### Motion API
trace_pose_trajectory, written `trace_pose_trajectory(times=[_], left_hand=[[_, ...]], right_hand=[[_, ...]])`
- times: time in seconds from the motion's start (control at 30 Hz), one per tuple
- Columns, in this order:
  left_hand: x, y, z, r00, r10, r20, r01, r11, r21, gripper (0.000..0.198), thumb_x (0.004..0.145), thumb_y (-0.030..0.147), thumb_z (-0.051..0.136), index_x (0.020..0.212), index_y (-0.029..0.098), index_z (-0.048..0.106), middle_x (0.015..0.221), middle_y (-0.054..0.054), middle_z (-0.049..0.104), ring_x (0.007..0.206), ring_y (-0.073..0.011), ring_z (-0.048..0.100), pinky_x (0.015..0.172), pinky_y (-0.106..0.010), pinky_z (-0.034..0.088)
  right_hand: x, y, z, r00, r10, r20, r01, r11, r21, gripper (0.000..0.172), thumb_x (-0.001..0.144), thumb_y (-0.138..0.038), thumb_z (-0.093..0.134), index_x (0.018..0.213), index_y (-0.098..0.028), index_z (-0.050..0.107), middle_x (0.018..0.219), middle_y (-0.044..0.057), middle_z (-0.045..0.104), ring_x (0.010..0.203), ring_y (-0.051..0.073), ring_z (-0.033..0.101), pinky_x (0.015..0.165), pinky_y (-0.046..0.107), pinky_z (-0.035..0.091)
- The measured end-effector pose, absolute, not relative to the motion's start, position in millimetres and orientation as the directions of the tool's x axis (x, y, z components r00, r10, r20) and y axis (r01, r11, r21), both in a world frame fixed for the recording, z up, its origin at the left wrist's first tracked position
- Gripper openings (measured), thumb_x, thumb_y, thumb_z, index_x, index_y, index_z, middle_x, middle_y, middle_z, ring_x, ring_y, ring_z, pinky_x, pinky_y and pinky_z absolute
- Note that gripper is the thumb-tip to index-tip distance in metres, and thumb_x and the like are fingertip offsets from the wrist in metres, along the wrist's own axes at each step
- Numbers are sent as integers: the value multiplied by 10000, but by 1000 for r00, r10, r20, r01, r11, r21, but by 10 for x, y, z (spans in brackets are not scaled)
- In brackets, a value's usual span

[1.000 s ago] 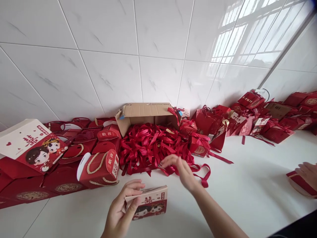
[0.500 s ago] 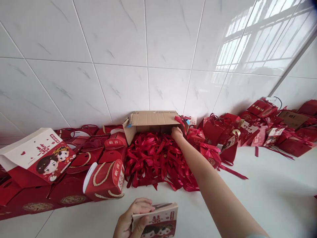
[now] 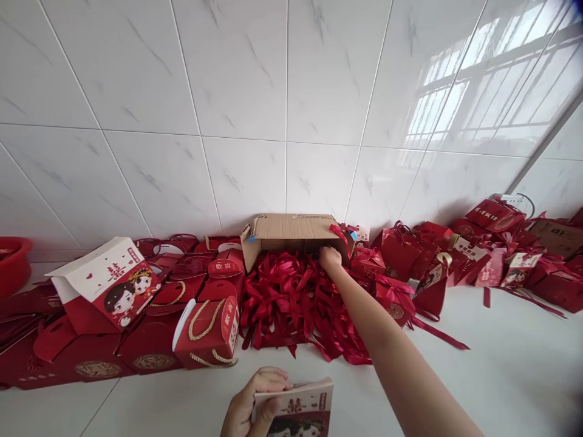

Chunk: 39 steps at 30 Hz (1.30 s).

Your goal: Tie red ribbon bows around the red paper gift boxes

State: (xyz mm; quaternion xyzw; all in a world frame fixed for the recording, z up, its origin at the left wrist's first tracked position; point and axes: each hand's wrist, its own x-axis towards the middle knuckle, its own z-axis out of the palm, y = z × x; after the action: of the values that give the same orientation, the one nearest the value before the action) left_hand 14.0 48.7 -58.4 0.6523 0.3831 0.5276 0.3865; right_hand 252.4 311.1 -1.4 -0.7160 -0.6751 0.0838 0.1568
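Head view | left hand [image 3: 249, 402] had fingers clamped on printed box [image 3: 304, 402], low before ribbons [image 3: 291, 300] | right hand [image 3: 330, 258] at carton [image 3: 294, 227] mouth, finger closure untellable | step seemingly ribbon-picking; next move likely called for separating one strand

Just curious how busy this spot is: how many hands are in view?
2. The left hand holds a printed box at the bottom of the picture; the right hand is at the mouth of a brown carton, by the red ribbons. No others show.
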Motion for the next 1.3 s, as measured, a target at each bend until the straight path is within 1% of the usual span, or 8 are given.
trace_pose_trajectory(times=[0.17, 0.3, 0.43, 0.53, 0.73, 0.9, 1.13, 1.3], left_hand=[[92, 728, -445, 109, 887, 449, 297, -460, 837, 165, 840, 321, 605, 862, 210, 725, 949, -93, 735, 949, -250, 679, 849, -317, 539], [30, 951, -28, 240, 908, 343, 449, -417, 790, 173, 804, 356, 638, 890, 221, 702, 922, -72, 731, 888, -248, 679, 796, -321, 544], [41, 942, 522, 191, 869, 456, 546, -481, 686, 298, 781, 371, 663, 1056, 256, 659, 1105, -65, 684, 1069, -269, 610, 929, -349, 478], [152, 809, 793, 146, 839, 525, 476, -524, 706, 220, 833, 347, 605, 1024, 259, 670, 1050, -41, 690, 1021, -233, 620, 915, -306, 473], [320, 621, 844, 145, 829, 541, 339, -555, 760, 173, 834, 264, 618, 999, 245, 665, 953, -39, 686, 911, -209, 636, 785, -287, 517], [290, 612, 866, 275, 753, 598, 356, -657, 664, 146, 825, 206, 613, 952, 247, 673, 931, -55, 696, 896, -235, 644, 798, -363, 525], [253, 647, 915, 380, 612, 693, 394, -785, 477, 218, 799, 96, 603, 960, 241, 632, 889, -23, 691, 882, -203, 634, 840, -345, 490], [201, 655, 901, 365, 635, 681, 424, -764, 486, 191, 823, 109, 581, 956, 235, 633, 886, -36, 679, 885, -206, 630, 805, -321, 493]], right_hand=[[2503, 2516, 138, -148, 938, 315, 794, 302, -528, 136, 905, -224, 574, 999, -161, 649, 1033, 57, 679, 987, 173, 633, 897, 335, 502], [2439, 1852, 361, -191, 843, 503, 604, 505, -617, 155, 924, -273, 515, 1001, -181, 612, 970, 58, 688, 877, 153, 658, 813, 284, 537], [2330, 1260, 578, -109, 782, 614, 50, 621, -782, 119, 866, -291, 619, 954, -221, 581, 851, 24, 655, 716, 141, 656, 658, 276, 568], [2238, 968, 644, -120, 778, 617, -115, 606, -787, 131, 843, -226, 660, 965, -236, 614, 833, 11, 654, 694, 126, 647, 622, 250, 555], [2112, 741, 594, -272, 723, 635, -161, 616, -771, 156, 857, -148, 625, 979, -246, 626, 833, 27, 652, 720, 137, 620, 637, 272, 532], [2064, 698, 567, -304, 738, 603, -194, 571, -798, 78, 870, -189, 600, 921, -244, 581, 767, 18, 607, 627, 129, 568, 555, 261, 504], [2045, 687, 605, -313, 719, 620, -125, 617, -777, 182, 827, -149, 651, 961, -257, 592, 785, 18, 657, 716, 148, 626, 624, 259, 521], [2048, 721, 613, -359, 719, 595, -111, 600, -792, 158, 850, -115, 627, 932, -250, 641, 823, 20, 693, 732, 145, 654, 641, 257, 542]])
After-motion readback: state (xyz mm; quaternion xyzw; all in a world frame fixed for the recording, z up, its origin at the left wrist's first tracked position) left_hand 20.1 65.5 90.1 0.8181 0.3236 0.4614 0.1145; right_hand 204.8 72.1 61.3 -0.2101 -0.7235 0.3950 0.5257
